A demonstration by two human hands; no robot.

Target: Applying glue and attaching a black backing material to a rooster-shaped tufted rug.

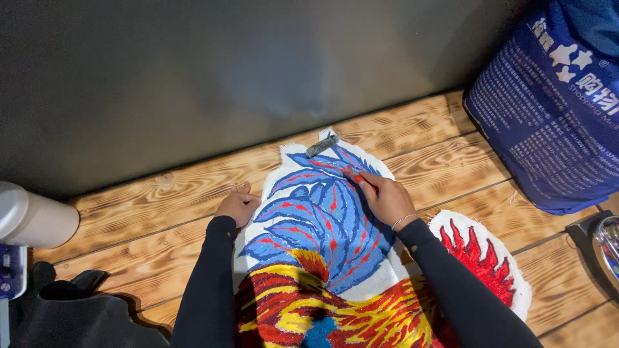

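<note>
Tufted rug piece [322, 219], blue/red/yellow, flat on wooden desk [425, 161] against grey wall. Left hand [237, 206] loosely curled, pinning rug edge. Right hand [383, 196] fingers together, pressing blue pile. Grey tool [322, 145] at rug tip. Keep edge pinned; stroke evenly.
</note>
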